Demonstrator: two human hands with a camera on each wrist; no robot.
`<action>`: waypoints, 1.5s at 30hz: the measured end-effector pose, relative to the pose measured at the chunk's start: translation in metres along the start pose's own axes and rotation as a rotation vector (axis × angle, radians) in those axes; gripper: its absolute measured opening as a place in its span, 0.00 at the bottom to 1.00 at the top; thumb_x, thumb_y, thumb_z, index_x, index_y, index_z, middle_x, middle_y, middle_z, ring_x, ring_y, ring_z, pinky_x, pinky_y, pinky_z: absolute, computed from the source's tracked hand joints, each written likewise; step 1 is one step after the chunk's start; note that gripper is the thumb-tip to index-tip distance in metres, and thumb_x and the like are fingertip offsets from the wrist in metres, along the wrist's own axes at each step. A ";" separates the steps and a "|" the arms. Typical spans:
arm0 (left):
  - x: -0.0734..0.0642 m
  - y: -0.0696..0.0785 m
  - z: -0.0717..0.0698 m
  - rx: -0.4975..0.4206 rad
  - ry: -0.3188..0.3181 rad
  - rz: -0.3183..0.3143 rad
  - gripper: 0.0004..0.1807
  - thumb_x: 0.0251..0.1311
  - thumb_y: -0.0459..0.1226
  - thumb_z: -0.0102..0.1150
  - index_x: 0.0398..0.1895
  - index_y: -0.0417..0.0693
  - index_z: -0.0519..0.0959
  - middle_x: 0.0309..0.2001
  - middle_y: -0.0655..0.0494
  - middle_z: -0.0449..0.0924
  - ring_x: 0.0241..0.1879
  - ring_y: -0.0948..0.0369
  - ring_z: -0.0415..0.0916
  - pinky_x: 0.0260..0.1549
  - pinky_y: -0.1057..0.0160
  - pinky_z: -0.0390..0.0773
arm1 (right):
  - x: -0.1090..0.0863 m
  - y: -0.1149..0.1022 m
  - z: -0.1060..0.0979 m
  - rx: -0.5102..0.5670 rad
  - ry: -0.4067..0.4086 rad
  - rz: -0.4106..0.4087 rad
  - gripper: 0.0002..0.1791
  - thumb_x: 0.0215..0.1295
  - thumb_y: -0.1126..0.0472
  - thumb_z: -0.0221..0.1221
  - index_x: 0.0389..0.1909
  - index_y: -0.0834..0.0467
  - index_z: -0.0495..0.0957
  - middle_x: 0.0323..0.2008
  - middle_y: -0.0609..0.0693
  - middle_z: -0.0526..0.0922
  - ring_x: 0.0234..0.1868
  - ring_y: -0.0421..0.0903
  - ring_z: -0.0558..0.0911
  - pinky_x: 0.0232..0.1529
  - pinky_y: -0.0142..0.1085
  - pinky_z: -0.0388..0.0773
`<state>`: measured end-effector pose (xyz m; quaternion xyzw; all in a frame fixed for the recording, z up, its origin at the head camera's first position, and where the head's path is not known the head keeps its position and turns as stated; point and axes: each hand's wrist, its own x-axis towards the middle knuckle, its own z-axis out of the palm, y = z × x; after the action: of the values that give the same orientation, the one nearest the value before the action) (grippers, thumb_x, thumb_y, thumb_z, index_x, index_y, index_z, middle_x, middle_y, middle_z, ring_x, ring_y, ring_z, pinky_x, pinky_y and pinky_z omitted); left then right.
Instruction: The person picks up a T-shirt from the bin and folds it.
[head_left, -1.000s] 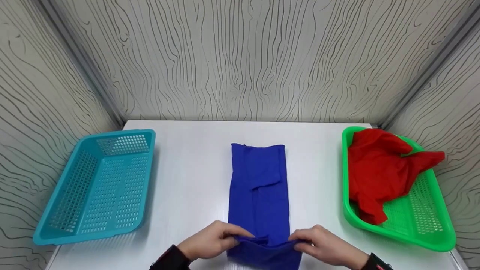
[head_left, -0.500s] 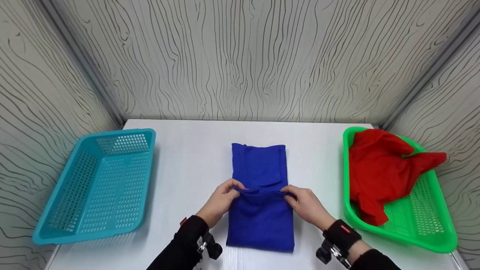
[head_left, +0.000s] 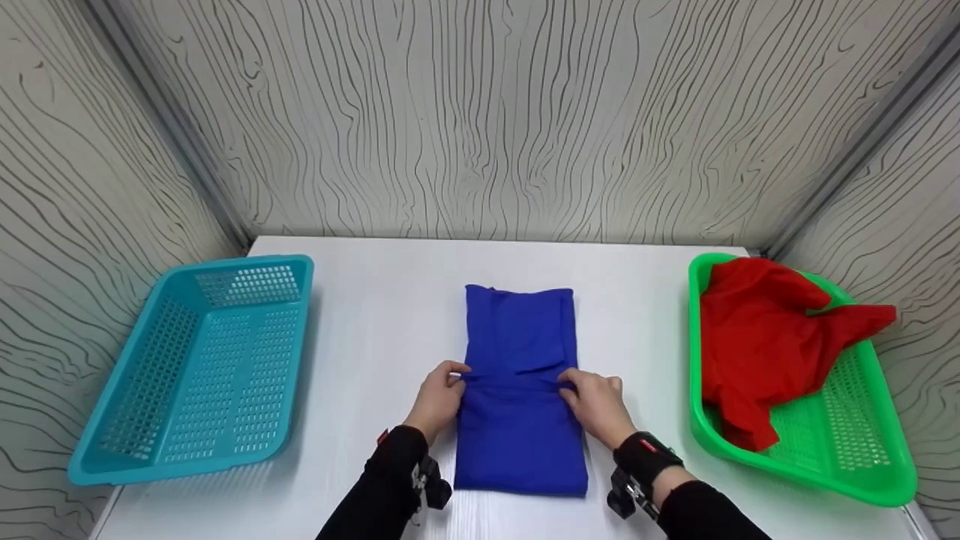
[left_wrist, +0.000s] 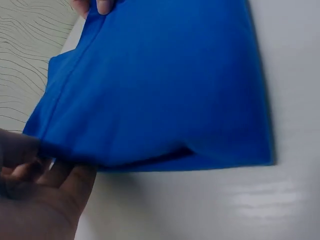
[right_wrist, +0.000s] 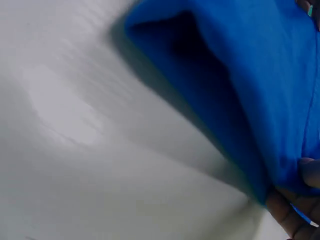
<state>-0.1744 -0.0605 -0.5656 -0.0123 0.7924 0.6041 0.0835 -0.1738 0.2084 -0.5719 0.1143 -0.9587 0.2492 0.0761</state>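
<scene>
A blue shirt lies folded into a long strip in the middle of the table, its near end turned up over the middle. My left hand pinches the left corner of that turned-up edge between thumb and fingers. At the opposite corner, my right hand pinches the same edge. The left wrist view has the stitched hem running between both hands, and the left hand under the cloth's side. In the right wrist view, the layers of the shirt gape at the side, and fingers hold the corner.
A teal basket with nothing in it stands on the left of the white table. To the right is a green basket holding a crumpled red cloth. Patterned panels enclose the back and sides.
Both hands have carried the near end of the blue shirt away from the body and folded it over the middle. In the last half second the edge has come down onto the cloth.
</scene>
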 end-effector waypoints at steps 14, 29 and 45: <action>-0.051 -0.011 -0.023 0.596 -0.044 0.174 0.17 0.56 0.36 0.71 0.43 0.43 0.73 0.30 0.57 0.69 0.29 0.59 0.69 0.27 0.59 0.71 | -0.049 0.013 -0.015 -0.198 0.146 -0.309 0.18 0.54 0.62 0.74 0.42 0.57 0.78 0.33 0.47 0.75 0.34 0.47 0.75 0.36 0.41 0.70; -0.095 -0.033 -0.021 0.649 -0.204 0.286 0.10 0.48 0.37 0.72 0.32 0.50 0.82 0.29 0.67 0.66 0.32 0.65 0.60 0.31 0.65 0.65 | -0.108 0.004 -0.021 0.327 -0.288 0.047 0.13 0.54 0.59 0.73 0.31 0.55 0.76 0.27 0.40 0.70 0.31 0.35 0.66 0.31 0.31 0.63; -0.101 0.002 -0.036 0.389 0.005 0.637 0.10 0.61 0.33 0.69 0.35 0.54 0.76 0.56 0.58 0.75 0.59 0.54 0.70 0.55 0.56 0.75 | -0.086 -0.018 -0.067 0.588 -0.165 0.235 0.04 0.64 0.60 0.68 0.34 0.52 0.81 0.57 0.49 0.77 0.62 0.50 0.72 0.60 0.43 0.70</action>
<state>-0.0797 -0.1026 -0.5397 0.2498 0.8566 0.4380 -0.1099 -0.0803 0.2421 -0.5238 0.0400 -0.8553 0.5122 -0.0675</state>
